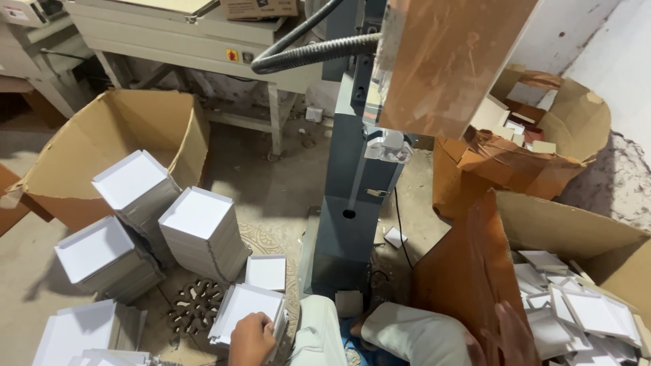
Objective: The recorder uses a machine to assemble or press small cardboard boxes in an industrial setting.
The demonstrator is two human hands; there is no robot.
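- Your left hand [251,339], at about seven o'clock in the view, has its grip closed over the near edge of a small stack of white square trays [245,313] on the floor; the stack lies just beyond your knuckles, toward twelve o'clock, its flat faces up.
- Your right hand [510,333], at about five o'clock, is spread open and holds nothing; it hovers beside the brown flap of the near carton [475,271], though I cannot tell whether it touches it.
- That carton holds a loose jumble of white trays [576,312], lying at your three o'clock from the right hand, so that hand is the nearer one to them.
- Between your knees stands the grey machine column [352,203].
- At nine to ten o'clock, taller stacks of white trays [203,230] stand on the floor in front of an open carton on its side [102,142].
- Farthest, at two o'clock, a torn brown box [522,169] holds mixed card pieces.
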